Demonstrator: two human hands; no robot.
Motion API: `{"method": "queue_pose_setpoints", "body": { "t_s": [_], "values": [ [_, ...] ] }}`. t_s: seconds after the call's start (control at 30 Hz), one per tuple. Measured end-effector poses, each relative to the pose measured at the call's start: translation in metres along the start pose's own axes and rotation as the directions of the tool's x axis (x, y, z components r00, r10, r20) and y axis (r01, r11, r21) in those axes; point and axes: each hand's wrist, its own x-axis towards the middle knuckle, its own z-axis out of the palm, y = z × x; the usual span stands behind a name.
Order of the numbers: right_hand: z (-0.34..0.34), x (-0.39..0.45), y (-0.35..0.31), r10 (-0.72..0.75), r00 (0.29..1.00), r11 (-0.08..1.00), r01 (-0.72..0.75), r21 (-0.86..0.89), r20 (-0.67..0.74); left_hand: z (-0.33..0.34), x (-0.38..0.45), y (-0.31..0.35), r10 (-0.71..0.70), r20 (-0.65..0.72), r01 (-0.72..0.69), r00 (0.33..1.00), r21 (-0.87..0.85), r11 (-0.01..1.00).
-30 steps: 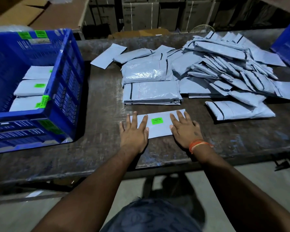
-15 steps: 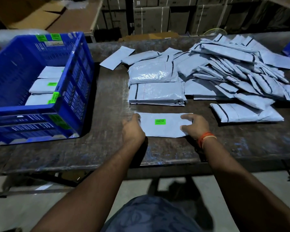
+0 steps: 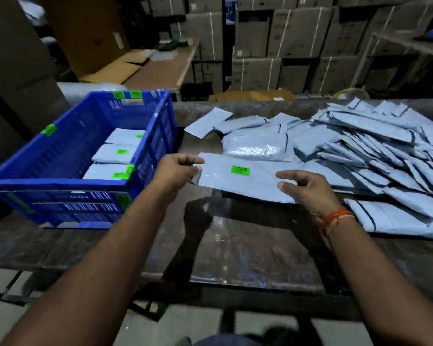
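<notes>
Left hand [image 3: 176,172] and right hand [image 3: 310,193] each pinch an end of one grey poly mailer [image 3: 238,183], held just above the worn table [image 3: 235,245]. Its green label [image 3: 240,169] is too blurry to read. Left of the grip is a blue crate [image 3: 48,182] with three labelled mailers [image 3: 115,153] inside. To the right is a loose mailer pile [image 3: 360,146], with cardboard cartons [image 3: 298,28] stacked behind.

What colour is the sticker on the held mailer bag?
Bright green sticker with dark print on the grey mailer bag; head view.

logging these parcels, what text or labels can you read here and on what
Green label on the held packet: two lines of dark print, too blurred to read.
Green stickers on the blue crate and its packets: too small.
Cartons behind: nothing legible.
</notes>
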Motion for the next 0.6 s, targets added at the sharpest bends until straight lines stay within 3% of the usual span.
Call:
{"method": "queue_pose_setpoints", "body": {
  "t_s": [0.1, 0.23, 0.47, 0.6],
  "values": [
    [0.03, 0.017, -0.043, -0.054, 0.997, 0.999, 0.054, -0.003, 0.057, -0.046, 0.013, 0.023, 0.064, -0.02, -0.065, 0.998, -0.08, 0.995],
    [0.089, 0.04, -0.085, -0.073, 0.99, 0.997, 0.07, 0.026, 0.122, -0.119, 0.034, 0.036, 0.096, -0.009, -0.096, 0.995, -0.066, 0.993],
    [0.22, 0.078, -0.144, -0.126, 0.972, 0.99, 0.136, -0.036, 0.198, -0.259, 0.092, 0.025, 0.096, -0.079, -0.088, 0.992, 0.104, 0.991],
    [0.294, 0.098, -0.168, -0.161, 0.969, 0.963, 0.195, -0.187, 0.187, -0.318, 0.126, 0.01, 0.104, -0.08, -0.078, 0.991, 0.281, 0.956]
  ]
}}
